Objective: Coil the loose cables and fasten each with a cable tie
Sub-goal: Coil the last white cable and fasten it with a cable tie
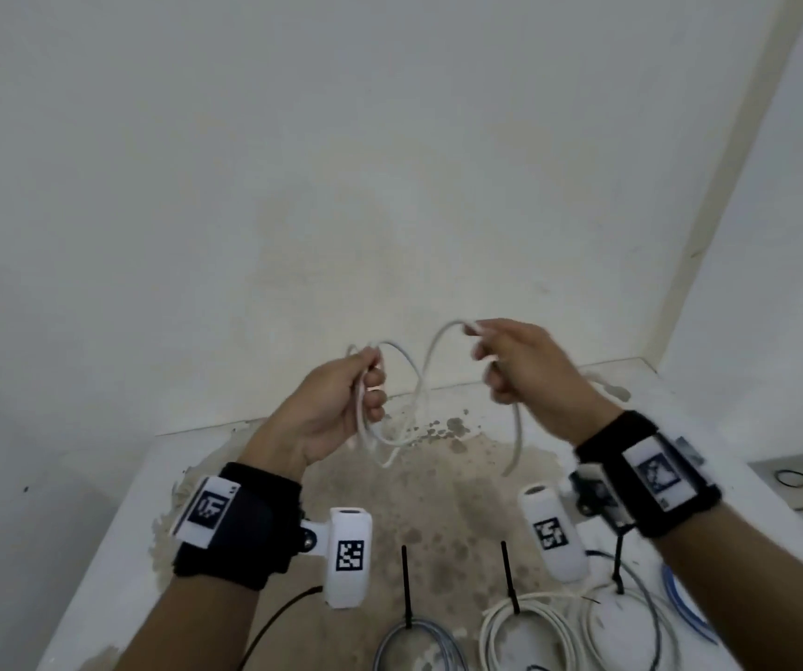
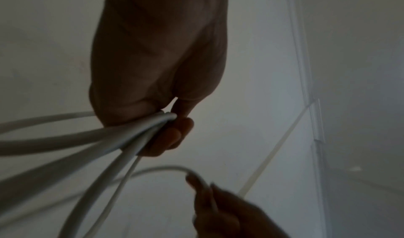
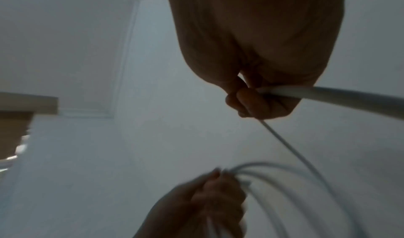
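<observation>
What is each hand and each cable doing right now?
Left hand: grips several gathered loops of the white cable.
Right hand: holds the cable's loose stretch, raised.
White cable: partly coiled, in the air, no tie on it.
Grey coil: lying on the table, black tie on it.
White coil: on the table, black tie on it.
Blue cable: on the table edge, state unclear.

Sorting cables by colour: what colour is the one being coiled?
White cable, clearest in the head view.
</observation>
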The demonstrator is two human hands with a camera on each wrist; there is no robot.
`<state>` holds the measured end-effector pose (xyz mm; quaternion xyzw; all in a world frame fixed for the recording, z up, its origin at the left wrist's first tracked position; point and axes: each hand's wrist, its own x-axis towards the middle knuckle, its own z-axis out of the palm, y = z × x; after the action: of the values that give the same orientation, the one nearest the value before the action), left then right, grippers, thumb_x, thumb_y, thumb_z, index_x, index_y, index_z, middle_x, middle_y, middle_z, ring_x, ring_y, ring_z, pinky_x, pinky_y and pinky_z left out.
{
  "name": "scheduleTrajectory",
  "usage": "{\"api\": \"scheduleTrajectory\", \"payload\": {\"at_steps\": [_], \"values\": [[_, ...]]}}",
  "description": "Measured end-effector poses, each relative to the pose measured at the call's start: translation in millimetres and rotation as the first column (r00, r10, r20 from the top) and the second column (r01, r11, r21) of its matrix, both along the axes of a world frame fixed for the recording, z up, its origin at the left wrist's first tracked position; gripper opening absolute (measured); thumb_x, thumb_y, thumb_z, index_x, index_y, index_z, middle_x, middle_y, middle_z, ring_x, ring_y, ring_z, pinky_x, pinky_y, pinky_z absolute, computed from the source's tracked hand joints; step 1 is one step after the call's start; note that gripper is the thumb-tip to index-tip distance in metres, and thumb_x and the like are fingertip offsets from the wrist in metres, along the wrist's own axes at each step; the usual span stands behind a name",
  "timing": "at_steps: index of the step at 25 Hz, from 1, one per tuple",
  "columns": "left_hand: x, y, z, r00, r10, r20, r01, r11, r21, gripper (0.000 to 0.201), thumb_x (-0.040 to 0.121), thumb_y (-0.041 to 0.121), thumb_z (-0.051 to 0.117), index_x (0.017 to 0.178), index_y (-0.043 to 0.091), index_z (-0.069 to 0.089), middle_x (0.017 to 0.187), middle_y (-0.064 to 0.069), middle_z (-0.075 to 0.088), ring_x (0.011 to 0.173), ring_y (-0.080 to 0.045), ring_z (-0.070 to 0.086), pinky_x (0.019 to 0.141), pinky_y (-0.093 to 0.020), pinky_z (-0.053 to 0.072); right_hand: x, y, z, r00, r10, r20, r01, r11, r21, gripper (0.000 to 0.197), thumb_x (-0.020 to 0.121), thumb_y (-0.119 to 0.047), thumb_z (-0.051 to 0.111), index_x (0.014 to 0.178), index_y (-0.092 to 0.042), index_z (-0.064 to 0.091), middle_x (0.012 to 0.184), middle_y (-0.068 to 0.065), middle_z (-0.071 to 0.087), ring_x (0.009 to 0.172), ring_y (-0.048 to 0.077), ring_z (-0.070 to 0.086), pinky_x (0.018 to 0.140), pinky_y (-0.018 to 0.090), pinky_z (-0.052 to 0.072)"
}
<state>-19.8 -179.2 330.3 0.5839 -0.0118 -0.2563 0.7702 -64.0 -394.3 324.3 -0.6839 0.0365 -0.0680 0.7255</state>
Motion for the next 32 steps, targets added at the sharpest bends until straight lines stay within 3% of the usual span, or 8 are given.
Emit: {"api": "scheduleTrajectory", "payload": {"at_steps": [4,8,16,21,24,26,29,32], "values": [[-6.7,-24.6,-5.2,0.997,0.074,-0.014,-0.074,0.997,-0.031,0.026,0.097,0.020,0.041,0.082,0.010,0.059,0.057,0.000,0.049,0.043,-0.009,0.038,0.039,-0.020,0.026,-15.6,71.3,-26.5,0.958,0.043,0.284,0.046,0.953,-0.298,0.030,0.101,-0.011,0.054,0.128,-0.018,0.067,0.094,0.001,0.063,0.060,0.012,0.062,0.052,0.022,0.049],[-2.3,-20.0,-13.5,0.978,0.200,-0.054,-0.204,0.977,-0.068,0.029,0.096,0.034,0.043,0.081,0.012,0.055,0.060,0.000,0.049,0.040,-0.011,0.037,0.035,-0.020,0.025,-38.7,82.6,-57.8,0.922,0.033,0.385,0.087,0.953,-0.289,0.033,0.097,-0.019,0.062,0.109,-0.050,0.065,0.094,0.000,0.064,0.066,0.011,0.062,0.057,0.028,0.054],[-0.3,-2.9,-23.7,0.966,0.071,-0.248,-0.143,0.947,-0.286,0.041,0.097,0.048,0.046,0.067,0.020,0.049,0.045,0.008,0.028,0.035,-0.005,0.028,0.037,-0.017,0.025,-70.0,57.4,-117.5,0.929,0.286,0.233,-0.120,0.832,-0.542,0.009,0.097,-0.029,0.062,0.103,-0.025,0.067,0.085,-0.010,0.060,0.070,0.005,0.053,0.065,0.022,0.045],[-10.8,-8.3,-28.6,0.977,0.058,-0.205,-0.115,0.954,-0.279,0.045,0.097,0.051,0.045,0.062,0.021,0.040,0.042,0.008,0.023,0.032,-0.006,0.023,0.036,-0.019,0.021,-60.3,23.1,-138.4,0.951,0.120,0.286,0.203,0.456,-0.866,0.018,0.098,-0.037,0.055,0.099,-0.028,0.071,0.083,-0.007,0.051,0.076,0.015,0.051,0.072,0.032,0.039],[-13.6,-14.8,-34.9,0.975,0.156,-0.161,-0.196,0.943,-0.270,0.045,0.097,0.053,0.043,0.065,0.021,0.038,0.046,0.008,0.023,0.041,-0.009,0.030,0.051,-0.023,0.037,-52.6,22.8,-118.6,0.983,-0.088,0.159,0.172,0.736,-0.655,0.013,0.100,-0.026,0.054,0.096,-0.030,0.066,0.074,-0.008,0.060,0.062,0.013,0.056,0.061,0.033,0.046],[-18.9,-20.7,-37.2,0.977,0.154,-0.150,-0.194,0.931,-0.310,0.045,0.097,0.054,0.043,0.065,0.021,0.039,0.047,0.007,0.024,0.044,-0.010,0.031,0.056,-0.024,0.039,-50.7,31.9,-100.5,0.995,-0.086,-0.048,0.072,0.968,-0.241,0.021,0.105,-0.033,0.043,0.105,-0.028,0.064,0.099,-0.003,0.068,0.083,0.015,0.067,0.076,0.035,0.055],[-29.7,-33.7,-40.4,0.982,0.122,-0.143,-0.167,0.914,-0.369,0.045,0.096,0.054,0.043,0.066,0.021,0.040,0.046,0.008,0.022,0.040,-0.008,0.025,0.047,-0.022,0.034,-44.8,52.8,-77.6,0.993,-0.096,-0.067,0.104,0.986,0.129,0.030,0.103,-0.047,0.043,0.122,-0.027,0.053,0.117,0.001,0.064,0.103,0.016,0.069,0.087,0.041,0.060],[-35.3,-37.7,-43.3,0.976,0.154,-0.156,-0.200,0.916,-0.347,0.038,0.098,0.049,0.044,0.077,0.017,0.047,0.048,0.007,0.022,0.038,-0.007,0.022,0.043,-0.021,0.029,-33.5,57.0,-74.3,0.965,-0.261,-0.029,0.262,0.952,0.158,0.046,0.105,-0.024,0.047,0.145,-0.041,0.032,0.107,0.006,0.069,0.076,0.014,0.073,0.071,0.030,0.061]]}}
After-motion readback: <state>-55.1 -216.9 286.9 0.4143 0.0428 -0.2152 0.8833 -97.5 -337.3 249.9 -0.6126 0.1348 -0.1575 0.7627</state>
